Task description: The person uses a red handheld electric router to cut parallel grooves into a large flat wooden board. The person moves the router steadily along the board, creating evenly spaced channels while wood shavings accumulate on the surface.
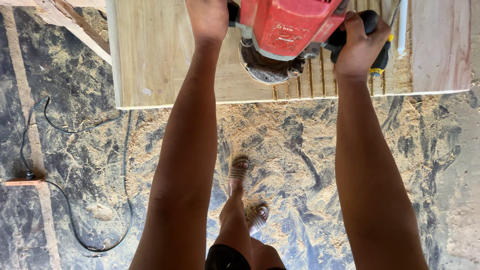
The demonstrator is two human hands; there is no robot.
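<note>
While both hands (207, 20) (357, 42) grip the red router (285, 25) (top cropped) — bit hidden in board (150, 60).

a woodworking workshop: sawdust (280, 130) over the floor, a grooved wooden board (160, 60).

Both arms are bare from the left hand (209, 17) and right hand (357, 45) back to the frame's edge, with no sleeves, watch or rings showing. Far below each grip, dark shorts (226, 257) cover the thighs, and the feet wear open strapped sandals (238, 171) with ribbed bands.
</note>
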